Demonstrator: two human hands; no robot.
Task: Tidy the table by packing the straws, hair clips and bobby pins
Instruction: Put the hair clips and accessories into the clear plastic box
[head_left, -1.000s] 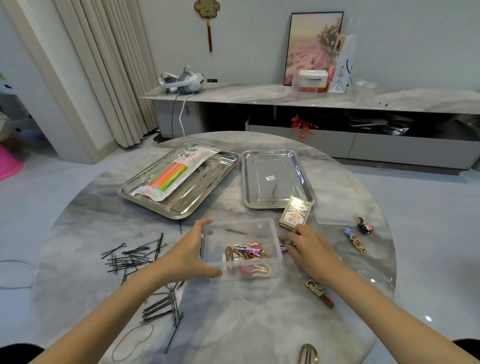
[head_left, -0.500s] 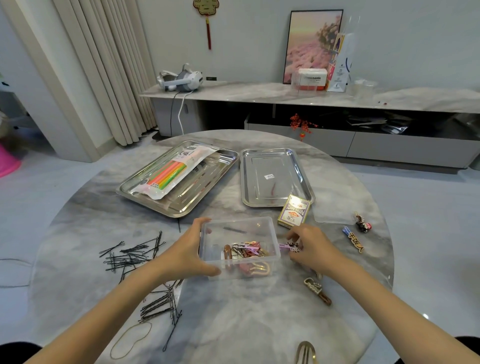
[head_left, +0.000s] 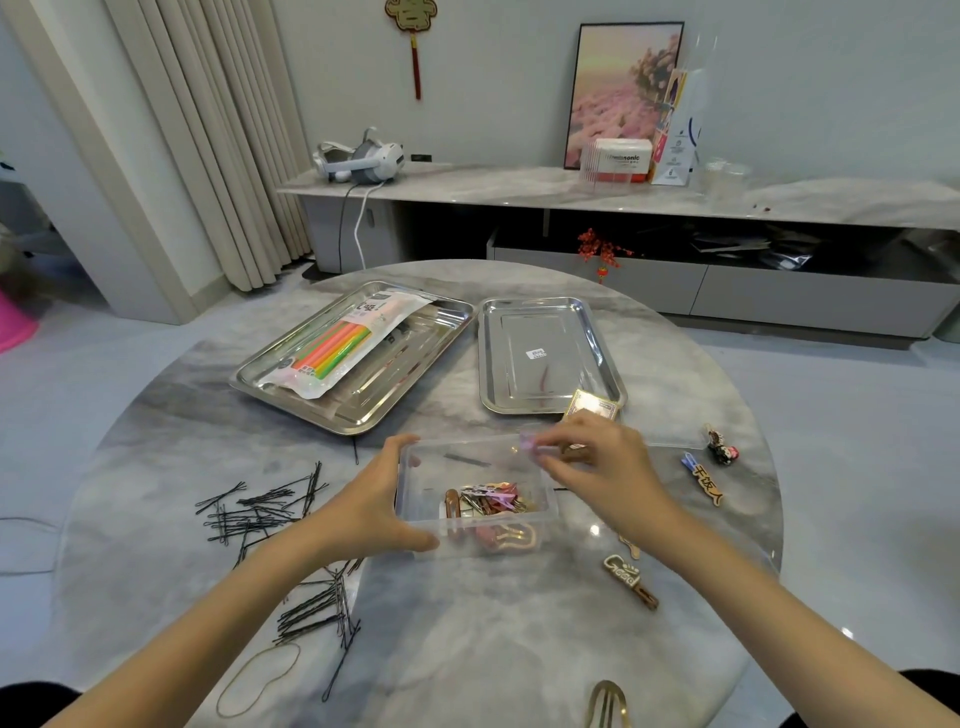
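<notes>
The right hand (head_left: 597, 467) pinches a small pink clip (head_left: 530, 445) between thumb and forefinger, just above the far right corner of the clear box (head_left: 467, 442) at frame centre. The left hand (head_left: 363, 512) grips the box's left wall, with the thumb curled along the near edge and the fingers round the far corner. A heap of clips (head_left: 488, 501) lies in the box's near half. Right of the box, loose clips (head_left: 707, 484) are scattered on the table (head_left: 493, 649), and one more lies at the bottom edge. Pins (head_left: 260, 512) are strewn left of the box and below the left wrist. The straws (head_left: 335, 351), in their packet, lie in the left tray (head_left: 363, 427) at upper centre. A second tray (head_left: 487, 364) sits beside it.
</notes>
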